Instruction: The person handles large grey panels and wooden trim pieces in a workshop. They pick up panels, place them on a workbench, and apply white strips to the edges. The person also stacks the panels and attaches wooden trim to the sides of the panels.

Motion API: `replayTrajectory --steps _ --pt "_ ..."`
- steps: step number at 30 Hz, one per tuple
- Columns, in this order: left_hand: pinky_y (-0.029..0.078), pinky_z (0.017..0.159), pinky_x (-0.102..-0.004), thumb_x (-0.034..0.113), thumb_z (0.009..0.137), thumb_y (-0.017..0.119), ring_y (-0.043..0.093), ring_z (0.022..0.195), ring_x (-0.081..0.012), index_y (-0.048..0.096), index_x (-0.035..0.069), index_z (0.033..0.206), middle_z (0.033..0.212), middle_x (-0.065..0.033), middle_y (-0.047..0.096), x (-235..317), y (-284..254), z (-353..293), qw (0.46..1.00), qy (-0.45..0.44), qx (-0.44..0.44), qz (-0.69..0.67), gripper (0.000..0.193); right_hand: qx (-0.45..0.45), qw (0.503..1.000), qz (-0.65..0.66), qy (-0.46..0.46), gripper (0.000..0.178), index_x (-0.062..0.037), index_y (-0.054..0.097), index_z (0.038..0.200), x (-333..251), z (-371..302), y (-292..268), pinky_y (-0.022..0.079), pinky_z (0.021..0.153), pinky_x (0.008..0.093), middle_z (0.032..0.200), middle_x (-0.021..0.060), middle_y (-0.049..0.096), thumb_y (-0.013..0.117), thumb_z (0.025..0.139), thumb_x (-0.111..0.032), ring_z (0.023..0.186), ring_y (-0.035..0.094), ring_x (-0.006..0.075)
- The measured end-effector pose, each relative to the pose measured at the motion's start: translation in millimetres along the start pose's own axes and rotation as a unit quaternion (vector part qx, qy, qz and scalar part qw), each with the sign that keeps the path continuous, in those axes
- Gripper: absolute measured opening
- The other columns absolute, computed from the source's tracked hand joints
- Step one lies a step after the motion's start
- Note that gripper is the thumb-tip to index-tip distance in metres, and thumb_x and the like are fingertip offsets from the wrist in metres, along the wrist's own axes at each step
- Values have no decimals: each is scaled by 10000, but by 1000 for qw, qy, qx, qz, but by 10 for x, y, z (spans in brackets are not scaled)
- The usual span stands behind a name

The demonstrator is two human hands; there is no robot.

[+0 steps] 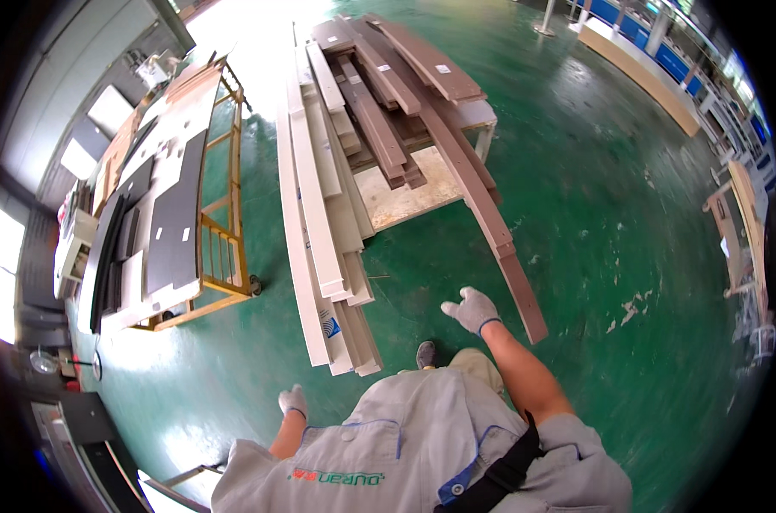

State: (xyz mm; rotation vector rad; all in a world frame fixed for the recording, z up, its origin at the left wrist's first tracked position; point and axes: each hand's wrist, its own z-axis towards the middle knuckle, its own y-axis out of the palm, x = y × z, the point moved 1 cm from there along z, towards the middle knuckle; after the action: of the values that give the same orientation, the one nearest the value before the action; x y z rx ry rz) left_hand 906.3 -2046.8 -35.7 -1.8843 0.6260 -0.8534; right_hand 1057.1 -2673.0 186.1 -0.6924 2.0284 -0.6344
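Head view, looking down over a grey work shirt onto a green painted floor (627,214).

Right hand (472,309), white knit glove: held out in front, fingers spread apart, holding nothing; nearest to the lower end of a long brown laminated board (499,244), close but not touching.

Left hand (293,401), white knit glove: low at the side, empty, fingers loosely curled together.

Brown board: long axis runs from the far stack down toward the person, slanting right; its near end rests on the floor, its far end lies on the pile.

Stack of long white boards (315,214): left of the brown one, same lengthways run, near ends pointing at the person.

Pile of shorter brown strips (379,111): on a pale platform beyond.

Yellow metal cart (221,231): far left, loaded with flat dark and white panels.
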Motion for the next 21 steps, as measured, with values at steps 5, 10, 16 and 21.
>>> replayTrajectory --steps 5,10,16,21 --pt "525 881 -315 208 970 683 651 968 -166 670 -74 1145 1040 -106 714 1280 -901 -314 904 -58 147 -398 332 101 993 -30 -43 1083 62 385 1517 -906 1081 -542 493 1072 488 1440 323 556 797 780 -615 1314 579 427" --pt "490 998 -336 192 990 650 634 1109 -211 590 -99 1327 1226 -154 680 1492 -1322 -785 892 -101 223 -380 449 161 985 -61 -31 1174 -3 264 1571 -1955 2458 -723 480 1075 504 1463 244 517 871 734 -560 1324 551 399" --pt "488 1026 -363 200 986 638 644 1132 -251 588 -120 1318 1242 -186 683 1947 -1389 -1354 907 -135 223 -332 464 75 988 -137 19 1125 -40 174 1595 -2479 3555 -893 470 1078 535 1558 243 364 864 772 -375 1378 493 423" --pt "508 999 -361 173 982 644 664 1103 -263 607 -126 1275 1219 -195 702 2209 -1104 -1785 888 -221 233 -328 421 46 997 -60 2 889 8 299 1521 -2063 3931 -1033 536 1024 492 1376 320 573 791 807 -188 1230 633 435"
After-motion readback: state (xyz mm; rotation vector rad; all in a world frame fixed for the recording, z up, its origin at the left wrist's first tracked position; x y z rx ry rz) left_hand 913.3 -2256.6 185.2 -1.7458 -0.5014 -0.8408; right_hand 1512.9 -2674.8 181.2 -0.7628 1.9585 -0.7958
